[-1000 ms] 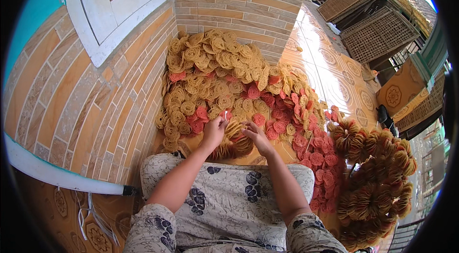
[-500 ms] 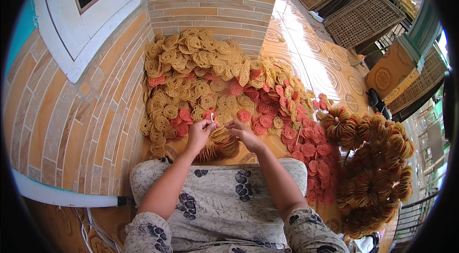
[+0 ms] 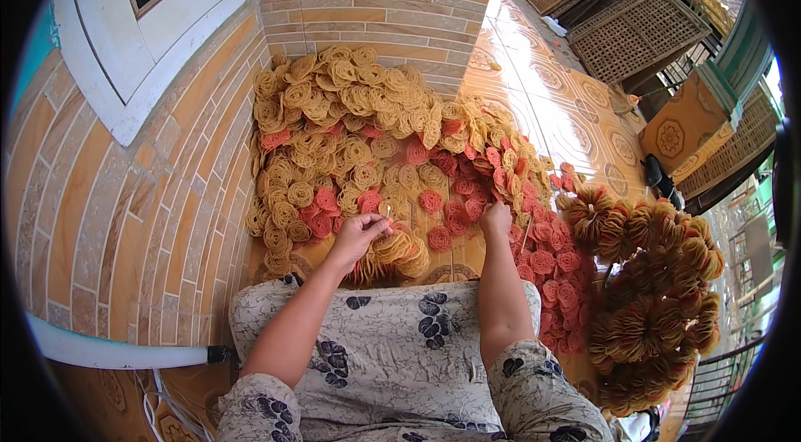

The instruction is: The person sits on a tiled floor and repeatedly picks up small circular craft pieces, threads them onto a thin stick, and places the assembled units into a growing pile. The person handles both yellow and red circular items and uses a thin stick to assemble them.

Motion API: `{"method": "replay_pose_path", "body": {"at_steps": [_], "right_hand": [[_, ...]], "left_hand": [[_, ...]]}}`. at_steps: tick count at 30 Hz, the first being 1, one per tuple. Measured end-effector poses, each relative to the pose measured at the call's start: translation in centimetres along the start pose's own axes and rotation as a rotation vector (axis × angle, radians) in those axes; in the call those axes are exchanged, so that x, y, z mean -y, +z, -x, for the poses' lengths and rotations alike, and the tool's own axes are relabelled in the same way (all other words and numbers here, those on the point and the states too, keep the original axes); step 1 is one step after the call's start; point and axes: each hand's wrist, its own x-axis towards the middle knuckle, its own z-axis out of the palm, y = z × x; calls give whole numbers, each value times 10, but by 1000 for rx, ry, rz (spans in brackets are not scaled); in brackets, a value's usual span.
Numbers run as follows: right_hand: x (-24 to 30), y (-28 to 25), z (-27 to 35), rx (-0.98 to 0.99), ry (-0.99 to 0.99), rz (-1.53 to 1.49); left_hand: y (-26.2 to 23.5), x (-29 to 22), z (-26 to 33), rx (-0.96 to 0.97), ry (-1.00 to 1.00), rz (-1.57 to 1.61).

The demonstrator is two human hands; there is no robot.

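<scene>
My left hand [image 3: 365, 235] is pinched around the tip of a thin white strip [image 3: 389, 212], which sticks up past the fingers. Just below it, a bunch of flat, round, coiled crackers [image 3: 400, 255], mostly yellow with some red, stands stacked on edge near my lap. Whether the strip runs through the bunch is hidden. My right hand [image 3: 496, 219] reaches down to the red coiled crackers [image 3: 467, 191] at the right of the heap, its fingers closed; what they grip cannot be made out. Yellow coiled crackers [image 3: 334, 100] lie piled beyond both hands.
Finished-looking bunches of stacked crackers [image 3: 651, 300] lie at the right, beside a spread of red ones [image 3: 557, 275]. A tiled wall [image 3: 150, 191] closes the left side. Woven racks [image 3: 638, 33] lean at the far right. A white curved bar [image 3: 125, 343] lies at lower left.
My right hand has left the bunch beside my left hand and moved right to the red crackers. My left hand stays near the bunch with the white strip.
</scene>
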Motion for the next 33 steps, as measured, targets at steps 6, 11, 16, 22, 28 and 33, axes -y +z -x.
{"method": "replay_pose_path", "body": {"at_steps": [6, 11, 16, 22, 28, 33], "right_hand": [[27, -32, 23, -133, -235, -266], [73, -25, 82, 466, -520, -1034], [90, -19, 110, 618, -562, -1160], [93, -22, 118, 699, -640, -1158], [89, -27, 115, 728, -745, -1143], [87, -31, 113, 740, -786, -1089]], "left_hand": [[-2, -8, 0, -1, 54, 18], [5, -11, 0, 18, 86, -94], [4, -12, 3, 33, 124, -155], [3, -12, 4, 14, 109, -212], [3, -12, 4, 40, 92, -181], [1, -12, 4, 65, 41, -209]]}}
